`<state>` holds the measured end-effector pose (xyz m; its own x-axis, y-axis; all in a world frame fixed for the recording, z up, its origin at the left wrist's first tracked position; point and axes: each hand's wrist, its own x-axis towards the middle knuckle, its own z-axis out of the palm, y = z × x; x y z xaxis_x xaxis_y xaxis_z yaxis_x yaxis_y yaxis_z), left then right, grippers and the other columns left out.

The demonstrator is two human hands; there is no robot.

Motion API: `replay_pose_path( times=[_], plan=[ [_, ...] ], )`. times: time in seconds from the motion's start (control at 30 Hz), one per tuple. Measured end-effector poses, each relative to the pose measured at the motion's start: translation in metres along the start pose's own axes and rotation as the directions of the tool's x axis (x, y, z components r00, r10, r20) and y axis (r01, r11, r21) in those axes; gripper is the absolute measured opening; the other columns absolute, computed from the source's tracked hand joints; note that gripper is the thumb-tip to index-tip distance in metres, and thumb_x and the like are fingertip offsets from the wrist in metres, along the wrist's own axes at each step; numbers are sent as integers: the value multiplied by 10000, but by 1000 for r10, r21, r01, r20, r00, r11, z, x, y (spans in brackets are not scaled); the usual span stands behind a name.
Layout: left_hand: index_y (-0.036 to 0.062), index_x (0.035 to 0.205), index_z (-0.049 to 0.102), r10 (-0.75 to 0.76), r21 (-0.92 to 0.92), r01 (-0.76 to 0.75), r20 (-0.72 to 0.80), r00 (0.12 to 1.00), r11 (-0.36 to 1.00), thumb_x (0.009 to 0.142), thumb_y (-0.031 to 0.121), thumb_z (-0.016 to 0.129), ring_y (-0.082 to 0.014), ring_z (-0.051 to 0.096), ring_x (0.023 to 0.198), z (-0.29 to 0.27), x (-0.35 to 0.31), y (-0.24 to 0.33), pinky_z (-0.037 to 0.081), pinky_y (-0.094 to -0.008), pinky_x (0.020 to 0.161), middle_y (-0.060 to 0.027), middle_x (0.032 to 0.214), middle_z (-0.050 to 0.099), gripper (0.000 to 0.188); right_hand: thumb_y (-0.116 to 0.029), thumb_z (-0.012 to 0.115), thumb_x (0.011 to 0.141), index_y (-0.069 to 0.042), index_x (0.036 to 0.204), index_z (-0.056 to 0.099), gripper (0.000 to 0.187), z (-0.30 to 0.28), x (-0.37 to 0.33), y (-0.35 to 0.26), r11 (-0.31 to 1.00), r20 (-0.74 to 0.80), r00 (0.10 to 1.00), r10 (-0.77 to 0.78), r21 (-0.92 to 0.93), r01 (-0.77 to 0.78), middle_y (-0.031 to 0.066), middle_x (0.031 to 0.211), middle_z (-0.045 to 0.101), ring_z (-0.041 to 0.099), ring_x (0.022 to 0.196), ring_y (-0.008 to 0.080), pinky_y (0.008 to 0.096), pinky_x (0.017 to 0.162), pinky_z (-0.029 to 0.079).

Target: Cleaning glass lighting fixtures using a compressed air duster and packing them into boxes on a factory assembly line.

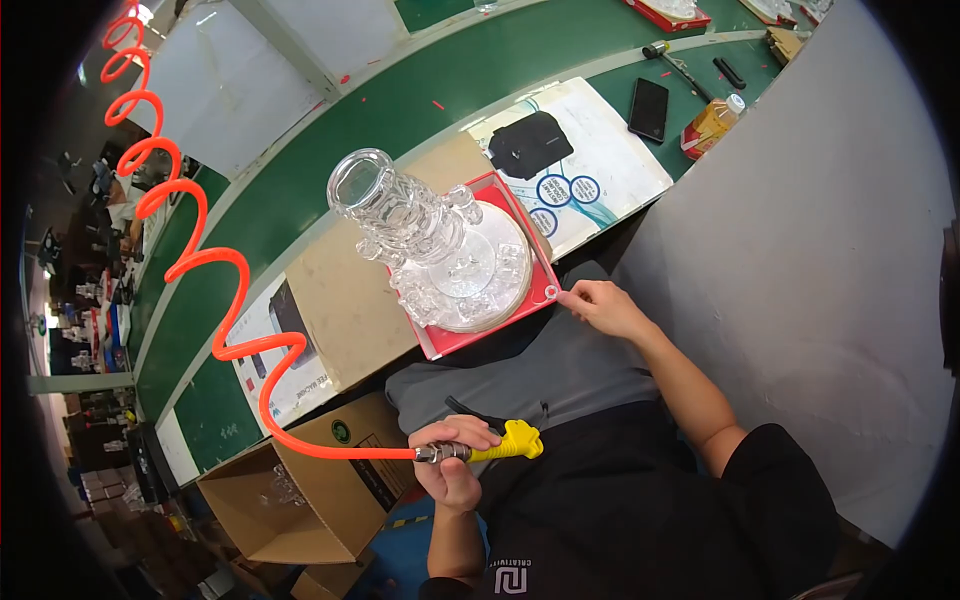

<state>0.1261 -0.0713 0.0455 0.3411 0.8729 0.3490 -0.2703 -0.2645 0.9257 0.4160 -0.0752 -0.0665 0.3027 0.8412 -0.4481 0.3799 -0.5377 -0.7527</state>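
My left hand [447,462] is wrapped round a yellow air blow gun [507,441], where a metal coupling joins it to an orange coiled hose [352,453]. With fingers pinched, my right hand [607,309] grips the near right corner of a shallow red tray [447,345]. Standing in that tray is a white round turntable [520,250] loaded with clear moulded pieces. Several small clear figures [425,300] sit round its edge. A tall clear cylinder-like stack [400,215] rises from it, tilted to the left in view.
Flattened cardboard [345,310] lies under the tray on a green bench [400,115]. An open carton [290,520] with clear pieces inside stands below at the left. At the far right are a phone [649,109] and a drink bottle [711,127]. A grey panel [790,290] borders my right side.
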Motion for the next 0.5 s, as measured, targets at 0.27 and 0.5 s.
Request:
replay_pose_path(
  times=[0.27,0.5],
  plan=[
    [20,1093,415,-22,53,22,-11,1000,998,995,420,486,-227,620,640,-5,-2,2,485,-368,672,-113,720,607,418,-218,656,889,19,873,726,248,7,-3,9,966,-71,987,-142,206,154,89,738,702,645,597,142,278,610,514],
    [21,1089,417,-10,59,11,-10,1000,998,997,416,484,-222,618,644,-2,-1,4,485,-356,669,-112,722,607,412,-154,656,894,28,961,726,206,9,5,24,889,-355,921,-158,355,290,92,804,723,656,673,137,260,656,513]
  ],
)
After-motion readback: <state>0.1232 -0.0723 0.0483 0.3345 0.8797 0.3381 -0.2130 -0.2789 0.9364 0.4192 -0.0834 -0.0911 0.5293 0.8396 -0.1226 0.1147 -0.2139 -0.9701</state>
